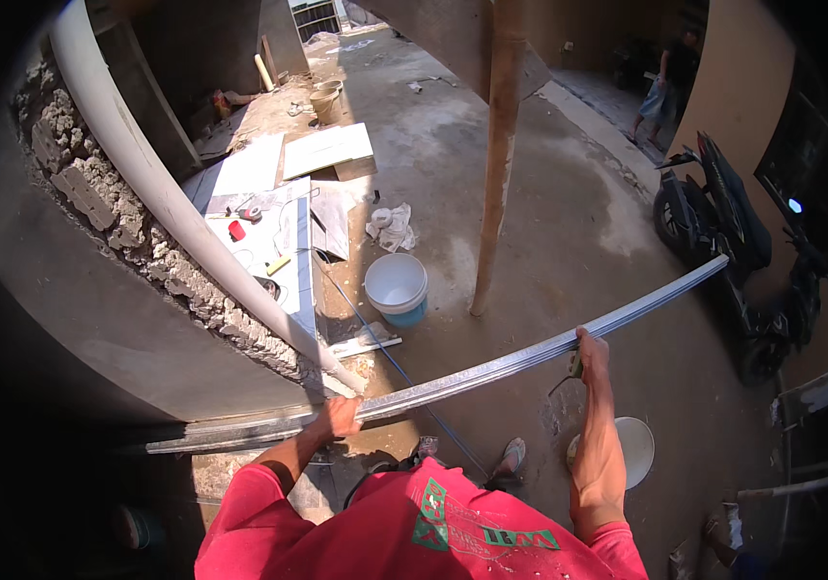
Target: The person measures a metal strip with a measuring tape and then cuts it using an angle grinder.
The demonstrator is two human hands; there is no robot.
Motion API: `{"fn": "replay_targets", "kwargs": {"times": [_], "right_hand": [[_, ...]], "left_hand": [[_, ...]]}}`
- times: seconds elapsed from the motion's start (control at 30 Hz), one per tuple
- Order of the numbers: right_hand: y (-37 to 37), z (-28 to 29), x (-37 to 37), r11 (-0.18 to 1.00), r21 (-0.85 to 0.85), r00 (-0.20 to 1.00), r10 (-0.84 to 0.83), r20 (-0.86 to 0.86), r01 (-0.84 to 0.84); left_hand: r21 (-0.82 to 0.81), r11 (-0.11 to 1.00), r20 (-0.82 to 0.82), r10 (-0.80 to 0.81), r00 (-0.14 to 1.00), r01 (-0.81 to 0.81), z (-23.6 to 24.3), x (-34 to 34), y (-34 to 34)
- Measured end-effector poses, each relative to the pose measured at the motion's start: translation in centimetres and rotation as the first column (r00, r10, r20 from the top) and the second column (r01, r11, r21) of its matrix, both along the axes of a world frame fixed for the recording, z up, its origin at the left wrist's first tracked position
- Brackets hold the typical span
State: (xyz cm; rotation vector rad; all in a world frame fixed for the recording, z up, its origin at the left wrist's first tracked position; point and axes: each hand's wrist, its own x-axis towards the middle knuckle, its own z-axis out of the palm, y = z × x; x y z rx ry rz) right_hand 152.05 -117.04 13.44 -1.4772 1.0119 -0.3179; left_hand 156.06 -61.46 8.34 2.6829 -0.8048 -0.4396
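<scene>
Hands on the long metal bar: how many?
2: the left hand beside the foot of the pale pipe, and the right hand farther along the metal bar, toward the motorbike. No others seen there.

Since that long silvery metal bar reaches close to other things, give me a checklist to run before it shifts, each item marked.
1. Left hand gripping the long silvery metal bar: ok.
2. Right hand on the bar: ok; it also holds a small object, too unclear to name.
3. Bar apart from the upright brown post: ok, it passes on the near side.
4. Bar's right end off the black motorbike: cannot tell; they overlap in this view.
5. No trip hazard by the sandalled foot: not ok; a thin blue cable runs under the bar toward it.
</scene>
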Motion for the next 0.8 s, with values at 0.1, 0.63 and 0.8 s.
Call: {"fn": "replay_targets", "kwargs": {"times": [0.1,0.63,0.8], "right_hand": [[-8.1,-1.1,3.3,1.0,-0.012,0.999,-0.019,-0.04,0.019],[-30.9,-1.1,25.1,0.976,0.011,0.974,0.216,-0.074,-0.216],[-36.9,-2.1,33.9,0.962,0.025,0.956,0.274,-0.107,-0.273]], "left_hand": [[0.087,0.995,-0.059,0.061,0.996,-0.055,2.1,1.2,-10.0],[0.173,0.957,-0.122,0.254,0.959,-0.232,3.9,10.1,-33.2],[0.152,0.962,-0.133,0.246,0.96,-0.225,2.2,15.0,-38.6]]}}
